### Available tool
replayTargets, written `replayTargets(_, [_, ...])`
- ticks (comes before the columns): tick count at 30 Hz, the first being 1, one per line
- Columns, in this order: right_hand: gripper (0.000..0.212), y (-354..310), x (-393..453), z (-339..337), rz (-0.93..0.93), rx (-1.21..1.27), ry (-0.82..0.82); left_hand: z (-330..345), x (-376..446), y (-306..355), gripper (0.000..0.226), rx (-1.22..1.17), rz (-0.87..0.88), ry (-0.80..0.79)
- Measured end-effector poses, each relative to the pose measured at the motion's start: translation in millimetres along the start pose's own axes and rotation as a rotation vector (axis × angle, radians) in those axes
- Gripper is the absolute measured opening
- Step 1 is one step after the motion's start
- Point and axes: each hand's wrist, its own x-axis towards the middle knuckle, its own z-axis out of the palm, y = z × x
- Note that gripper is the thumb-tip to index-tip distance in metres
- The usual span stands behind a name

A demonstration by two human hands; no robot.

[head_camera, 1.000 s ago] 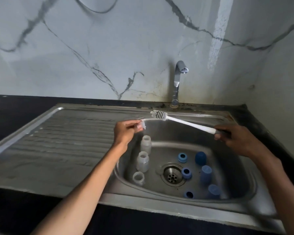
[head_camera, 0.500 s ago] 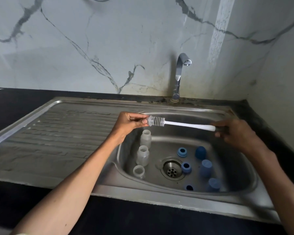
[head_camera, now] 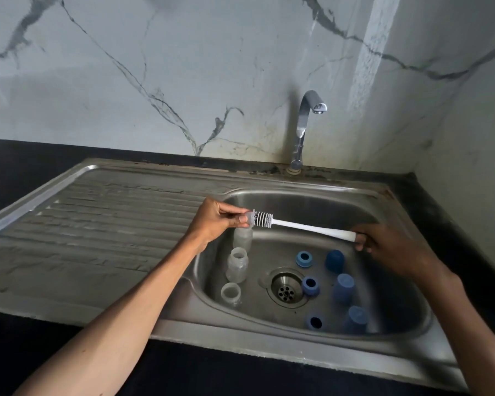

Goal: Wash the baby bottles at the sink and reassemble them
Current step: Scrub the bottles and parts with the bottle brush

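Observation:
Over the left side of the steel sink [head_camera: 406, 332], my left hand [head_camera: 217, 220] pinches a small clear teat [head_camera: 250, 218]. My right hand [head_camera: 389, 247] grips the white handle of a bottle brush [head_camera: 306, 225], and the brush's bristled head sits against the teat. Three clear bottles [head_camera: 237, 265] stand in a row along the basin's left side. Three blue rings [head_camera: 303, 259] and three blue caps [head_camera: 335, 260] lie to the right of the drain [head_camera: 286, 287].
A chrome tap [head_camera: 305, 124] rises behind the basin with no water running from it. A ribbed steel draining board [head_camera: 97, 235] spreads to the left. Black counter [head_camera: 20, 164] surrounds the sink, and a marble wall stands close on the right.
The brush head came down from above the basin's back rim to the teat in my left hand. Both hands hold the same things as before.

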Motion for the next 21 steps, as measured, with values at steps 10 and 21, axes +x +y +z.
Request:
replayTargets(10, [0.029, -6, 2, 5, 0.067, 0.139, 0.238, 5, -2, 14, 0.025, -0.034, 0.044, 0.114])
replayTargets(21, [0.036, -3, 1, 12, -0.103, 0.146, 0.486, 5, 2, 7, 0.014, -0.074, -0.034, 0.07])
